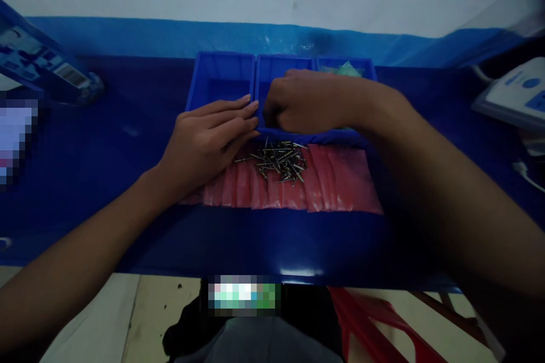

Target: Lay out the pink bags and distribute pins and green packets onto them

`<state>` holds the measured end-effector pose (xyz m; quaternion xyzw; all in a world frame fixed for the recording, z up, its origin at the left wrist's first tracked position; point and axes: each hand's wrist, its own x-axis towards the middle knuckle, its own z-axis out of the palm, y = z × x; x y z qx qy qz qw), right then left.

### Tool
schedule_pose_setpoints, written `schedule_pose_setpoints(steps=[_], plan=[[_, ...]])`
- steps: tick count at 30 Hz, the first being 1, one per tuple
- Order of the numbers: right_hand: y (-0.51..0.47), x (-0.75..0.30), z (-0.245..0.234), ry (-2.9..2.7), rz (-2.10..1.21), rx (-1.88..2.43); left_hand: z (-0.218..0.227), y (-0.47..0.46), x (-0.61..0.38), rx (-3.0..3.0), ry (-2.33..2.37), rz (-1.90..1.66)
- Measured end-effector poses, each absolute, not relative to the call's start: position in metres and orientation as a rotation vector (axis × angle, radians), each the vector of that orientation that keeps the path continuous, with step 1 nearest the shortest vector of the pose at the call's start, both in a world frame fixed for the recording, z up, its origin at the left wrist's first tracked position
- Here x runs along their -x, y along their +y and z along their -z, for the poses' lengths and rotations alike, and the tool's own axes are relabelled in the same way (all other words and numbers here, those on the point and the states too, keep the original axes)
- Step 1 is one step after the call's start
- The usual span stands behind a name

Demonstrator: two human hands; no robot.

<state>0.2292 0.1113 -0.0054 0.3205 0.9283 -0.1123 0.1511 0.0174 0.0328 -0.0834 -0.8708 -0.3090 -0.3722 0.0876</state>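
Observation:
My left hand (213, 133) lies with its fingers stretched out along the front rim of the left blue bin (200, 82), its fingertips reaching the middle blue bin (285, 62). My right hand (298, 101) is inside the middle bin, fingers curled inward; whatever they grip is hidden. Just below both hands, a loose heap of thin metal pins (281, 161), like rivets or nails, rests on overlapping pink plastic bags (344, 178). Green and clear plastic (349, 70) shows in the right blue bin (371, 68), partly behind my right wrist.
The bins stand near the back of a dark blue table (140, 136), by a striped wall covering (255, 0). At the left is a blue printed package (46, 62); at the right, a white device (519, 88) with a cable. Below the edge is a red plastic chair (374, 317).

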Motion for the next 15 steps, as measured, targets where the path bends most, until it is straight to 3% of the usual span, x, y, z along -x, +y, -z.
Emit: schedule_pose_setpoints(steps=[7, 15], plan=[[0.113, -0.229, 0.003, 2.743, 0.421, -0.908, 0.083, 0.033, -0.017, 2.59, -0.913, 1.117], [0.121, -0.235, 0.024, 2.772, 0.155, -1.019, 0.08, 0.032, -0.018, 2.607, -0.932, 1.089]])
